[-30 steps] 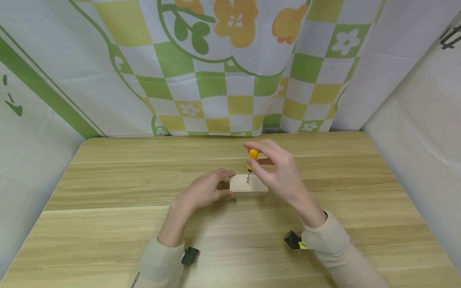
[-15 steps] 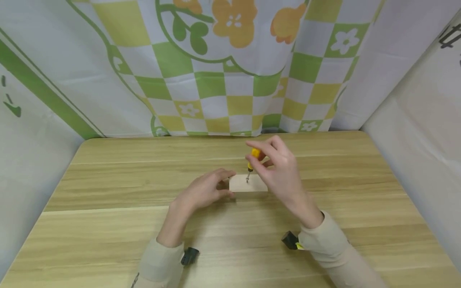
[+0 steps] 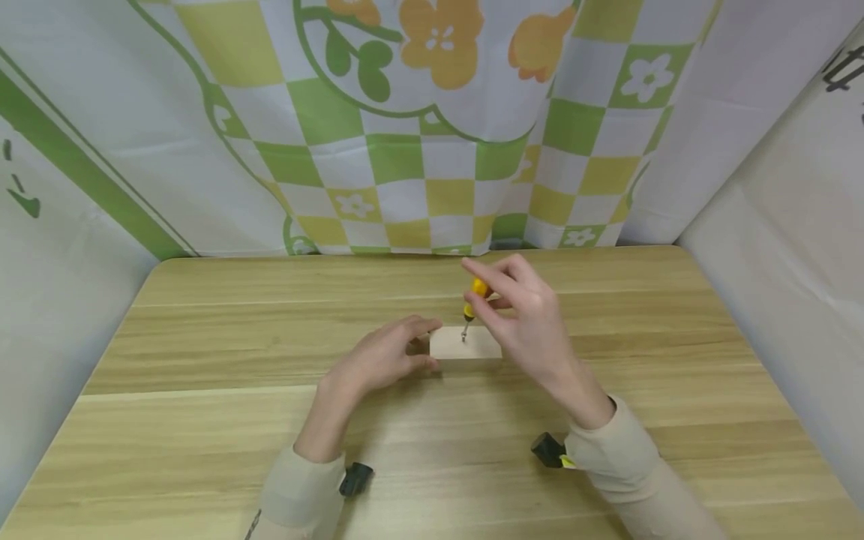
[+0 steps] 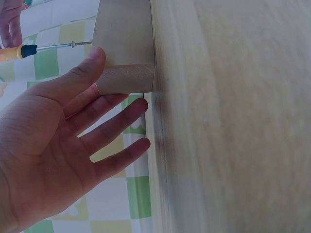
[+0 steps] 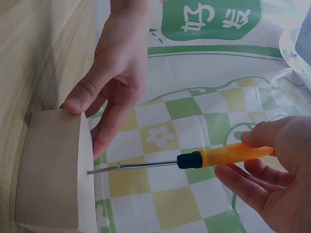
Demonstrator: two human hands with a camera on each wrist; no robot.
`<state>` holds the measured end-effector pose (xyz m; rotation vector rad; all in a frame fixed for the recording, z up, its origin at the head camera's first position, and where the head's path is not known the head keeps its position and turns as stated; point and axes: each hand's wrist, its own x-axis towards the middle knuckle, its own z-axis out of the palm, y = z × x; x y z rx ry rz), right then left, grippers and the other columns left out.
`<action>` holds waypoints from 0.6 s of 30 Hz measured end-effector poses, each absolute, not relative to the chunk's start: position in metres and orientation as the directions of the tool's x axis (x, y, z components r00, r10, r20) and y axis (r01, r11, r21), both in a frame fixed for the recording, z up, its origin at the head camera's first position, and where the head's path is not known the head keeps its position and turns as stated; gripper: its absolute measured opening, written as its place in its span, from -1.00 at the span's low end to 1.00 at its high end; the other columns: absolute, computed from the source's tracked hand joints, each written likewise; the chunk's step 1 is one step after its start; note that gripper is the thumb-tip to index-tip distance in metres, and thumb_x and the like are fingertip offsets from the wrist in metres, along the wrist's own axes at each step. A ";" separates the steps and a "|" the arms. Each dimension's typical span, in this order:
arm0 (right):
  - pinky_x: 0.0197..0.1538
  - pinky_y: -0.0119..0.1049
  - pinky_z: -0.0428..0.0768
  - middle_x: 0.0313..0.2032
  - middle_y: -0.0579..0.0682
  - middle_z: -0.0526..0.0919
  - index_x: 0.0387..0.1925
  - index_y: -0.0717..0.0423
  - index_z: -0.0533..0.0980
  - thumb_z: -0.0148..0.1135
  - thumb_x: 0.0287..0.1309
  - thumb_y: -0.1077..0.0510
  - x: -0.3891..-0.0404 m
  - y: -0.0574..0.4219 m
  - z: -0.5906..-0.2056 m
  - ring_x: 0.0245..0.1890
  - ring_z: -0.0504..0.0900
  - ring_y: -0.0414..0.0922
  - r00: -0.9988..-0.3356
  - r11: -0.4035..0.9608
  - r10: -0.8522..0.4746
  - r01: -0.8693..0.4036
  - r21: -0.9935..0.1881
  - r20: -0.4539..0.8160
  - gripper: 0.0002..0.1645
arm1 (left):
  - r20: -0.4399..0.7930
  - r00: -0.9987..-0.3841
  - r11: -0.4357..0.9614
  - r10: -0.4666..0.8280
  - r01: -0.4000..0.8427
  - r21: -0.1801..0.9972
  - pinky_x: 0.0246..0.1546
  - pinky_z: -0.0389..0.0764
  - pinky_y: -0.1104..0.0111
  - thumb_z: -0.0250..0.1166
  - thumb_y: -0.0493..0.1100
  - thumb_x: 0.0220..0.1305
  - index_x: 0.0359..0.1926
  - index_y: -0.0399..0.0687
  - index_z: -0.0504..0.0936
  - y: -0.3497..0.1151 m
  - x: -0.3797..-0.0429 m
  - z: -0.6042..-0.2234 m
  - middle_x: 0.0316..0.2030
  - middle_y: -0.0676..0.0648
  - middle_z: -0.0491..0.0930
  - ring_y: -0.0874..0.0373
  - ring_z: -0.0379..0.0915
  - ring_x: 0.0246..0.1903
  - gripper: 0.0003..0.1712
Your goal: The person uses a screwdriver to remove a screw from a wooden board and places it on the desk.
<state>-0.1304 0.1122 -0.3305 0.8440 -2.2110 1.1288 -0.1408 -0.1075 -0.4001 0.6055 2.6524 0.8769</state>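
Observation:
A pale wooden block [image 3: 445, 346] lies on the wooden table, and a screw [image 5: 103, 170] stands in its top face with a length of thread showing. My left hand [image 3: 378, 356] grips the block's left end between thumb and fingers; in the left wrist view the outer fingers spread away from it. Above the block, my right hand [image 3: 533, 322] holds a screwdriver [image 5: 228, 154] by its yellow-orange handle, thumb on one side and fingers on the other. The screwdriver's metal shaft meets the screw head, roughly in line with the screw and tilted slightly in the head view.
The wood-grain table [image 3: 202, 450] stretches around both hands. Behind it hangs a green, yellow and white checked cloth [image 3: 398, 161], with pale cloth walls at both sides. Small black devices [image 3: 356, 480] sit at both wrists.
My right hand's fingers have shifted on the screwdriver handle, with the index finger now raised higher. The screwdriver's top leans a little farther right. My left hand and the block stay put.

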 end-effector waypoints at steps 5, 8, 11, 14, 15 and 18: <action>-0.22 -0.43 0.73 -0.21 0.12 0.61 0.16 0.24 0.57 0.36 0.08 0.47 -0.129 0.114 -0.329 -0.25 0.72 -0.06 -0.692 0.405 -0.302 -0.716 -0.568 0.656 -0.45 | -0.144 -0.874 0.731 0.464 0.287 0.619 0.21 0.54 0.09 0.40 0.02 0.25 0.39 0.07 0.43 -0.109 -0.141 -0.400 0.25 0.02 0.53 0.10 0.56 0.11 -0.29; -0.17 -0.37 0.74 -0.15 0.13 0.66 0.12 0.28 0.55 0.37 0.07 0.47 -0.129 0.114 -0.329 -0.19 0.74 -0.02 -0.713 0.377 -0.305 -0.699 -0.607 0.631 -0.48 | -0.140 -0.873 0.730 0.466 0.291 0.618 0.21 0.54 0.09 0.40 0.02 0.25 0.39 0.06 0.42 -0.109 -0.141 -0.401 0.25 0.02 0.53 0.10 0.56 0.11 -0.28; -0.15 -0.32 0.74 -0.09 0.13 0.68 0.04 0.29 0.54 0.37 0.09 0.45 -0.128 0.114 -0.330 -0.16 0.74 -0.02 -0.726 0.378 -0.308 -0.687 -0.621 0.615 -0.56 | -0.138 -0.872 0.729 0.470 0.295 0.618 0.22 0.53 0.09 0.40 0.02 0.25 0.40 0.05 0.42 -0.109 -0.141 -0.401 0.26 0.01 0.53 0.09 0.56 0.12 -0.28; -0.15 -0.27 0.75 -0.11 0.12 0.67 -0.01 0.30 0.54 0.40 0.08 0.41 -0.128 0.112 -0.331 -0.17 0.72 -0.03 -0.722 0.397 -0.301 -0.689 -0.607 0.623 -0.59 | -0.134 -0.871 0.728 0.473 0.301 0.616 0.24 0.52 0.07 0.40 0.02 0.24 0.40 0.04 0.41 -0.109 -0.141 -0.401 0.27 0.00 0.51 0.07 0.55 0.13 -0.27; -0.16 -0.26 0.75 -0.11 0.12 0.64 -0.01 0.30 0.54 0.42 0.07 0.39 -0.128 0.112 -0.332 -0.18 0.70 -0.03 -0.718 0.408 -0.294 -0.691 -0.596 0.631 -0.59 | -0.132 -0.871 0.729 0.474 0.304 0.613 0.25 0.51 0.07 0.41 0.02 0.24 0.40 0.04 0.41 -0.109 -0.141 -0.401 0.28 0.00 0.51 0.07 0.54 0.14 -0.26; -0.22 -0.25 0.75 -0.15 0.12 0.57 -0.05 0.30 0.55 0.47 0.04 0.34 -0.128 0.111 -0.333 -0.24 0.68 -0.05 -0.705 0.434 -0.255 -0.695 -0.573 0.662 -0.59 | -0.127 -0.871 0.731 0.475 0.310 0.607 0.26 0.50 0.06 0.41 0.03 0.23 0.41 0.04 0.41 -0.108 -0.141 -0.401 0.29 -0.01 0.50 0.06 0.53 0.16 -0.26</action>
